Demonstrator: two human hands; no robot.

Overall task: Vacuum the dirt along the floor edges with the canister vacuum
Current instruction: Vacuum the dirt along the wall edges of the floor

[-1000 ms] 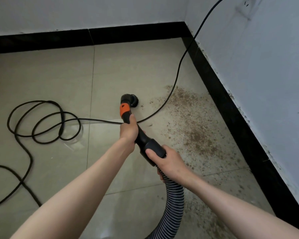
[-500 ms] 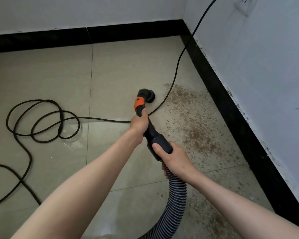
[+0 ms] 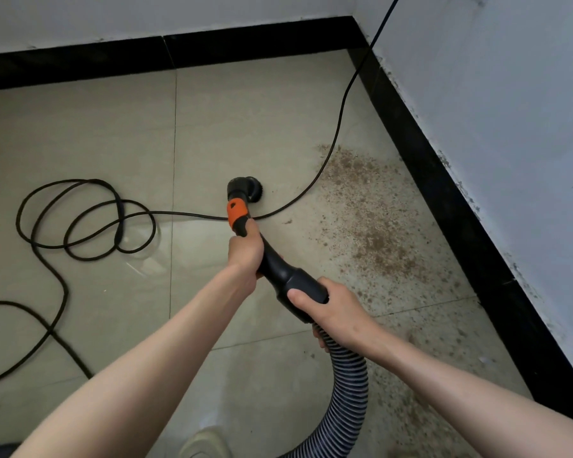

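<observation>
Head view. Left hand [image 3: 245, 251] wrapped around the wand [image 3: 275, 262] just below the orange collar [image 3: 237, 213], fingers clenched on it. Right hand [image 3: 331, 304] gripping the wand's thick rear cuff, thumb laid across the top, fingers curled underneath where the ribbed hose [image 3: 348, 385] begins. Wand's long axis running from lower right up toward upper left, ending in the round brush head [image 3: 247, 189], down at the tile; actual contact hard to tell.

Dirt [image 3: 374, 233] spread to the right of the brush, a brown scatter along the black skirting [image 3: 457, 206] of the right wall, trailing on down past the hose. Brush well left of the patch, so next sweep probably rightward toward the skirting. Left hand nearer the brush, likely doing the steering; right hand nearer the dirt, feeding the hose.

Cord [image 3: 311, 190] lying between brush and dirt, passing under the wand near the collar, then coiling off left. Snag risk there, by the look of it.
</observation>
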